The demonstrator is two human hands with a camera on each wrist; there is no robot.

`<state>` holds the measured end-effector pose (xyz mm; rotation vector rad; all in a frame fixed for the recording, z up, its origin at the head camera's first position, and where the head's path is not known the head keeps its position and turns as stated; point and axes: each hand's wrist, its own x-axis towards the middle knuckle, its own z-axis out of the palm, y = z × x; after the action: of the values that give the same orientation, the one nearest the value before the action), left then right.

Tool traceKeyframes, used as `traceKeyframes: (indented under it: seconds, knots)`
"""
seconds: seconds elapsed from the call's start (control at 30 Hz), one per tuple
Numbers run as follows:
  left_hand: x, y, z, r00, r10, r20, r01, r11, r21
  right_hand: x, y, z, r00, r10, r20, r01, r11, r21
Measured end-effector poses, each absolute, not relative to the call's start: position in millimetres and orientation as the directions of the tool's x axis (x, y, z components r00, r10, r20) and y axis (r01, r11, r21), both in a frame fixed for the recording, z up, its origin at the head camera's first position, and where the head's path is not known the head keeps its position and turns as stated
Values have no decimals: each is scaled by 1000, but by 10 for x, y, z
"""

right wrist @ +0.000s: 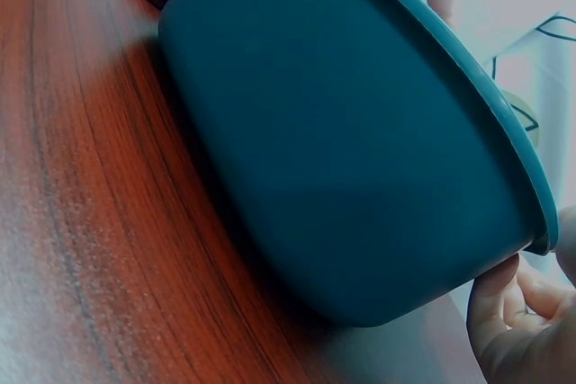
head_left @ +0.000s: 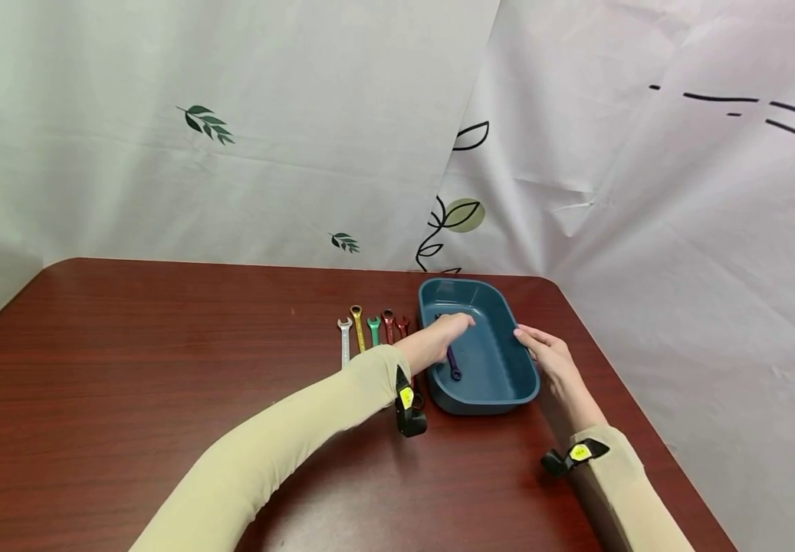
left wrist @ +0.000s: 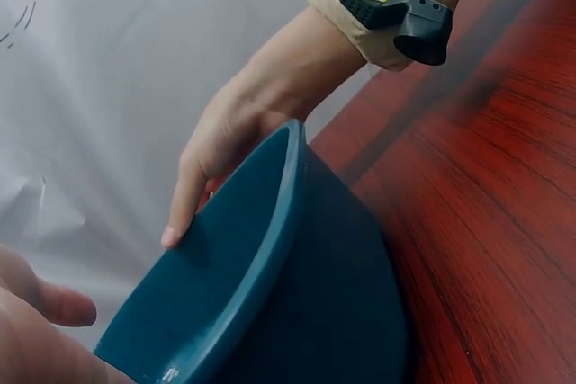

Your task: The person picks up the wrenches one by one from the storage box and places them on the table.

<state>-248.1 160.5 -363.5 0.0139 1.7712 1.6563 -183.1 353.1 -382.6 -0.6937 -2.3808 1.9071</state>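
Observation:
A blue plastic bin (head_left: 490, 366) stands on the table. My right hand (head_left: 554, 364) grips its right rim, thumb on the edge and fingers against the outer wall, as the right wrist view also shows. My left hand (head_left: 441, 337) reaches over the left rim into the bin. Below it a purple wrench (head_left: 453, 362) lies slantwise inside, its middle hidden by the hand. In the left wrist view the left thumb (left wrist: 65, 304) is extended and parted from the rest of the hand.
Left of the bin several wrenches lie in a row: silver (head_left: 345, 341), gold (head_left: 359, 328), green (head_left: 374, 330) and red (head_left: 388, 323) ones, partly covered by the left forearm. A white curtain (head_left: 266, 192) hangs behind the brown table (head_left: 162, 368), and the table's right edge runs near the right arm.

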Motion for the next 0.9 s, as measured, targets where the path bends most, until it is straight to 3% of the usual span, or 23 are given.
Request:
traceKeyframes:
  seconds: [0.53, 0.77, 0.9]
  knots:
    - [-2553, 1720, -3751, -776, 399, -489, -484, 123, 867, -1836, 3539, -3841, -904, 333, -267, 331, 151, -931]
    - [-2690, 1863, -3934, -814, 349, -464, -389, 265, 882, -1839, 3529, -3836, -898, 351, -266, 343, 182, -921]
    - [-2610, 1843, -3848, -870, 284, -404, -266, 421, 867, -1837, 3538, -3834, -898, 350, -266, 342, 174, -924]
